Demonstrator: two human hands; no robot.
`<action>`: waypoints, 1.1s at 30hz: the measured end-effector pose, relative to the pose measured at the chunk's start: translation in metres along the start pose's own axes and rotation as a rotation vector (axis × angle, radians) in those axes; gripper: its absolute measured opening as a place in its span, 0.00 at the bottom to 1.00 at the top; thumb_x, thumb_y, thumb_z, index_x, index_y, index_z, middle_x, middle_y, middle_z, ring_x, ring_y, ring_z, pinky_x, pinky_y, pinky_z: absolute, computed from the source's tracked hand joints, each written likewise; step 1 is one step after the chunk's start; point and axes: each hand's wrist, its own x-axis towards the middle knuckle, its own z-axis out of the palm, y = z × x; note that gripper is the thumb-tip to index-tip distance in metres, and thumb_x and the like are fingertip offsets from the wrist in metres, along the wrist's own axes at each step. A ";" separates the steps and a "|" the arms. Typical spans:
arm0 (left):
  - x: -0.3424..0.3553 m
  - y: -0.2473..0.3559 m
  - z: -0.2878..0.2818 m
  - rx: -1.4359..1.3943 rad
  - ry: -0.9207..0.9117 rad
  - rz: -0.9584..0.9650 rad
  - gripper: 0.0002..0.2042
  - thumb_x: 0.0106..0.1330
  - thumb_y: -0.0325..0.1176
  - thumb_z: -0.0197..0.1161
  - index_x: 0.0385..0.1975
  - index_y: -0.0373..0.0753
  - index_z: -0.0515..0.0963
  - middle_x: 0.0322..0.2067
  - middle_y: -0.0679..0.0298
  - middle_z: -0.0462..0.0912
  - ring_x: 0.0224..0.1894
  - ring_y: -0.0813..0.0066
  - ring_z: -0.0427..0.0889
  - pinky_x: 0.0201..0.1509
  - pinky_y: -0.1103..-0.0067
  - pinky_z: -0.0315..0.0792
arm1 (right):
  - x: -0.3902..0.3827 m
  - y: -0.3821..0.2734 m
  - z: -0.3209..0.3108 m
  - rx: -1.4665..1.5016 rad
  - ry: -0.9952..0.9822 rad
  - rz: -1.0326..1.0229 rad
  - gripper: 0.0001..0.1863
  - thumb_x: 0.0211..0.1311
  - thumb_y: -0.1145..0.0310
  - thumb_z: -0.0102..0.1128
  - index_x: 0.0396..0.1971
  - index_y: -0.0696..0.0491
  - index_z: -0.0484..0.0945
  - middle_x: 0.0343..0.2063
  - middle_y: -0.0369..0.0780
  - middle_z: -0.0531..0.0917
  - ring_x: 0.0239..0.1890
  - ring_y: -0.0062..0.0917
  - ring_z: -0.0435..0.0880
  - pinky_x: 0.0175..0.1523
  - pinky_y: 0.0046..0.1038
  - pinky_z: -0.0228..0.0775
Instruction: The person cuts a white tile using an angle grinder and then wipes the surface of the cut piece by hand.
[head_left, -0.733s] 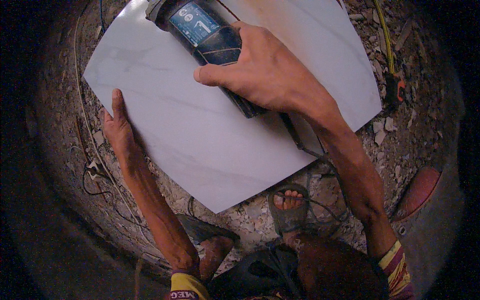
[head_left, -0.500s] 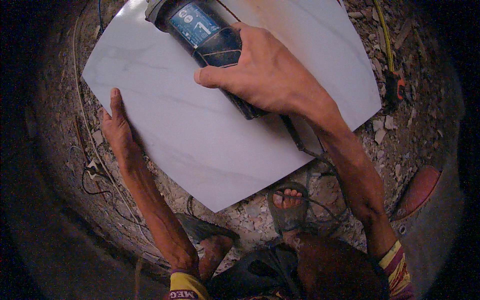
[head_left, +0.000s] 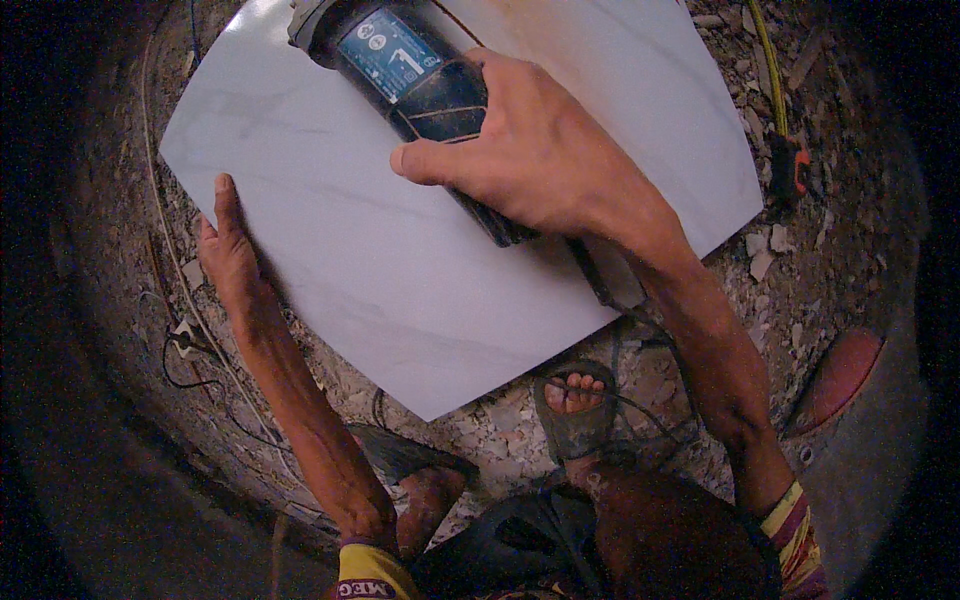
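A white, grey-veined tile (head_left: 330,260) lies over the rubble, with a brownish streak on its upper right part. My left hand (head_left: 230,250) grips the tile's left edge, thumb lying on top and the fingers mostly hidden. My right hand (head_left: 530,160) is closed round the body of a black power tool (head_left: 365,75) with a blue label, angled across the upper middle of the tile. The tool's head is partly cut off at the top of the view, and its cord (head_left: 585,270) runs down over the tile's lower edge beside my right wrist.
Broken rubble (head_left: 765,250) surrounds the tile. A yellow tape measure (head_left: 795,170) lies at the right, cables and a white power socket (head_left: 182,340) at the left. My sandalled feet (head_left: 575,400) stand below the tile, and a reddish rounded object (head_left: 840,380) sits at the lower right.
The tile and my left hand have shifted slightly left and up in the view. My right hand and the tool have moved a little downward and right.
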 end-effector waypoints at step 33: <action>0.000 0.007 -0.017 0.061 0.055 -0.097 0.48 0.67 0.65 0.79 0.67 0.23 0.72 0.58 0.49 0.87 0.54 0.61 0.89 0.62 0.67 0.82 | -0.024 0.011 0.012 0.036 0.024 0.022 0.31 0.57 0.52 0.83 0.51 0.61 0.85 0.32 0.39 0.86 0.33 0.25 0.84 0.42 0.33 0.79</action>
